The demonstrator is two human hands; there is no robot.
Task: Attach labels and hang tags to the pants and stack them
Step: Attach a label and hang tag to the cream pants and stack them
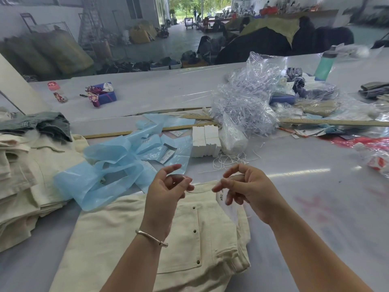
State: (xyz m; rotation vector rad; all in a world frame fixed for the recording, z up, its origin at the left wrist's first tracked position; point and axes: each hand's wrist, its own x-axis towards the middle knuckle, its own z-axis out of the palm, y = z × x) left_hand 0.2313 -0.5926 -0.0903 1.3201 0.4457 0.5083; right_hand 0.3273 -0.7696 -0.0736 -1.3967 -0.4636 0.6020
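Observation:
Cream pants (189,239) lie folded on the table in front of me, waistband towards the far side. My left hand (166,190) hovers above them and pinches one end of a thin white string (199,191). My right hand (248,188) pinches the other end, and a white hang tag (228,204) with printed characters dangles below its fingers. A stack of cream pants (23,182) sits at the left. White hang tags (205,139) stand bundled in the middle of the table, with loose strings (229,160) beside them.
Crumpled blue plastic strips (117,165) lie between the stack and the pants. A clear bag of plastic fasteners (250,95) sits beyond the tags, with a long wooden ruler (336,122) at the right. Grey garments (48,123) top the left pile. A red-printed bag (376,157) lies at the right edge.

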